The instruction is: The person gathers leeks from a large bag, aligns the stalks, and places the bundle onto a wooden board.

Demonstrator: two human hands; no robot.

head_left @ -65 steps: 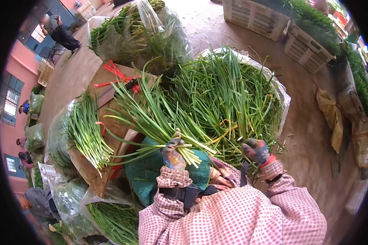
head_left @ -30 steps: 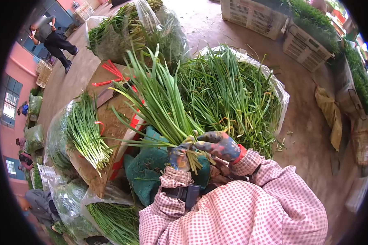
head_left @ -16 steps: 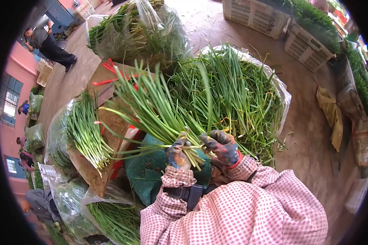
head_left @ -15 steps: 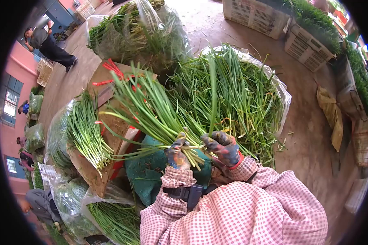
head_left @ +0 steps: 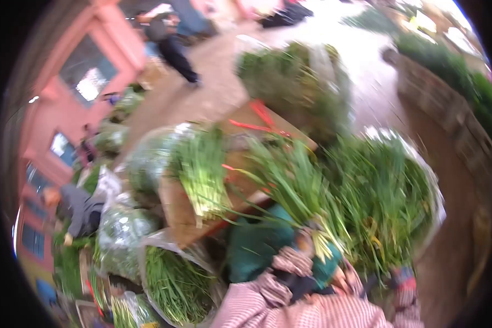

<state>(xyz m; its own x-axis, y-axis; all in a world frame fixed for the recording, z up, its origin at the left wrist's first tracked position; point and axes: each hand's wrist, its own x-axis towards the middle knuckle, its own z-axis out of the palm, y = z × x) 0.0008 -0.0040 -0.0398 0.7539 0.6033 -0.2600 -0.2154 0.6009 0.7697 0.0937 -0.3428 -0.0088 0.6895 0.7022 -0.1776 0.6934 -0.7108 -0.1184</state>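
My left hand (head_left: 305,239), in a stained glove, is closed around a bunch of Chinese chives (head_left: 295,183). Their leaves fan up and away, and the pale stem ends point down towards me. Blur covers my right hand (head_left: 403,275), which is low on the right beside the near edge of a large open bag of chives (head_left: 385,197); its fingers cannot be made out. A tied-looking pile of chives (head_left: 202,177) rests on a brown board (head_left: 183,227) to the left. Red ties (head_left: 262,115) lie at the board's far end.
Behind the board stands a plastic bag of greens (head_left: 295,76). An open bag of chives (head_left: 177,284) is near me at left, with more wrapped bundles (head_left: 127,235) beyond. Crates (head_left: 443,101) line the right. A person (head_left: 172,46) stands far back; another (head_left: 82,208) bends at left.
The view has swung left and blurred, so everything sits further right. My right hand has left the bunch and dropped to the right; my left hand still holds the chives.
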